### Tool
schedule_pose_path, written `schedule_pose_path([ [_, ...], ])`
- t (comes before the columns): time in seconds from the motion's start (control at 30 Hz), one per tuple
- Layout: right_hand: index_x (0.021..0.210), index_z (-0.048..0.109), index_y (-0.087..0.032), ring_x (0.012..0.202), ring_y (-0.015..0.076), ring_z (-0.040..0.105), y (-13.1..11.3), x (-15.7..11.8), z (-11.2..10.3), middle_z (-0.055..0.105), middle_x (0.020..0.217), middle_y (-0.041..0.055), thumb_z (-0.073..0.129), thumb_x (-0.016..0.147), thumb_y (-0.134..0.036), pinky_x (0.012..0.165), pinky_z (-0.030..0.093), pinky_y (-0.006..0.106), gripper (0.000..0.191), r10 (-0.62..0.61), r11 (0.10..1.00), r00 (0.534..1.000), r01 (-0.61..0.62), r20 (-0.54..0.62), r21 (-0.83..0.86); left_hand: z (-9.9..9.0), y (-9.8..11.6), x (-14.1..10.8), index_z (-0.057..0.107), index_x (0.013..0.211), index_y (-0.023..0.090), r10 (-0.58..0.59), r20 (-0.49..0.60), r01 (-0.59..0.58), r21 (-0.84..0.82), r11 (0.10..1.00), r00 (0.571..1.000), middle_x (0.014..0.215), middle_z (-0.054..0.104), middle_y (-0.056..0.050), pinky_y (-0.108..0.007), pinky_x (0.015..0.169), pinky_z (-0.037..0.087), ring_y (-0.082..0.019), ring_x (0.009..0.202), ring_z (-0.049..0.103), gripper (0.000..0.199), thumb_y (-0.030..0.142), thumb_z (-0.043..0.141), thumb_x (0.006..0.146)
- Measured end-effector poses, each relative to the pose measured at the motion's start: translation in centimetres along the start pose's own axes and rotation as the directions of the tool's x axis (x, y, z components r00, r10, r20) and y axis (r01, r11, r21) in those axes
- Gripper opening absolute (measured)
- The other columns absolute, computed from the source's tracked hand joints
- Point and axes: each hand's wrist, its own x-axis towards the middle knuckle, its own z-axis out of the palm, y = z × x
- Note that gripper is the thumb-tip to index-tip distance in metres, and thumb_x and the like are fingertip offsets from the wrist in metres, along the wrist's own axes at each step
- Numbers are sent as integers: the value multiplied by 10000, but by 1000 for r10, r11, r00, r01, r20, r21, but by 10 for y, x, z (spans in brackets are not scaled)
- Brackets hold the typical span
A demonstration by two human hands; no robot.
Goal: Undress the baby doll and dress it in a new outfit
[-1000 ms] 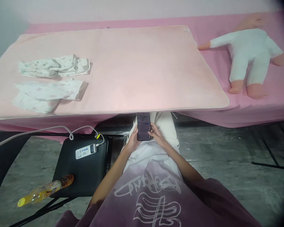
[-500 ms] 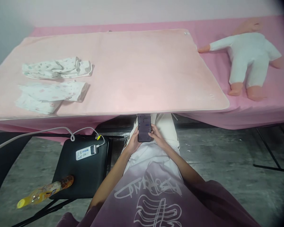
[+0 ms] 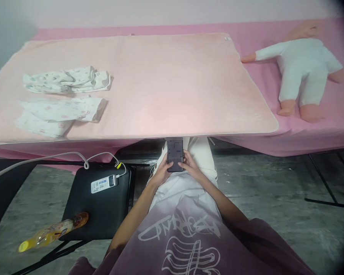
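Note:
A dark smartphone (image 3: 175, 156) with its screen lit is held upright over my lap, just below the table's front edge. My left hand (image 3: 162, 170) grips its left side, the thumb over the lower screen. On the other side my right hand (image 3: 190, 164) holds the phone's right edge, its thumb also over the lower part of the screen. The writing on the screen is too small to read.
A pink mat (image 3: 172, 84) covers much of the table, with two folded patterned cloths (image 3: 65, 80) at left. A doll in white clothes (image 3: 304, 68) lies at right. Beside me, a black stool (image 3: 103, 214) bears a cabled white power bank (image 3: 103, 184) and a drink bottle (image 3: 54, 232).
My left thumb has moved inward onto the lower screen. The right thumb has shifted slightly across the phone. The view has tilted a little; the phone stays in both hands.

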Motion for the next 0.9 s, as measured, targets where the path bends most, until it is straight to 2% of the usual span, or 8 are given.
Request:
schedule_pose_path([
  [0.17,1634,446,-308,1080,224,639,2,-2,-1,638,1504,103,947,907,-527,1033,569,374,910,-5,1000,1000,5,18,-9,-2,0,3,567,1738,298,21,62,-16,-82,997,998,1662,673,-117,-571,1333,458,-385,1580,594,813,390,832,976],
  [0.27,1649,445,-305,1094,226,646,3,-2,-2,632,1521,111,970,887,-506,1038,570,377,947,5,1000,1000,-5,14,-30,-4,-2,4,568,1741,317,20,63,-13,-103,995,998,1684,657,-99,-577,1334,458,-382,1585,585,776,411,779,1000],
  [0.4,1654,454,-312,1164,250,660,2,-1,-2,645,1530,109,911,932,-556,1090,564,405,889,5,1000,1000,-5,22,0,-4,-4,4,570,1738,319,20,40,-16,-91,996,999,1672,667,-99,-566,1320,482,-378,1565,606,763,440,788,1017],
  [0.57,1625,468,-315,1161,263,651,0,0,-3,671,1472,98,851,968,-592,1086,559,419,809,0,1000,1000,0,17,5,0,-2,5,546,1742,310,4,-46,-5,-34,999,999,1618,711,-116,-536,1316,487,-358,1553,631,794,429,869,1026],
  [0.63,1607,475,-314,1170,264,652,0,0,-1,673,1453,95,859,962,-597,1085,560,416,802,-1,1000,1000,1,5,-4,1,-2,5,552,1739,311,4,-46,-6,-36,999,999,1616,713,-114,-539,1316,488,-362,1558,627,806,440,881,1014],
  [0.77,1552,490,-310,1103,239,654,4,4,6,680,1405,83,897,934,-597,1008,577,380,793,-4,999,999,2,-53,-37,-1,0,3,577,1731,325,16,29,-15,-64,998,999,1661,679,-105,-552,1323,486,-375,1584,600,783,465,851,1011],
  [0.9,1454,515,-294,1099,241,669,6,8,12,705,1343,81,913,919,-592,983,584,371,731,-21,997,990,10,-141,-76,-2,1,1,534,1764,337,-9,35,10,-38,999,999,1664,674,-113,-557,1341,463,-368,1583,602,896,341,909,950],
])
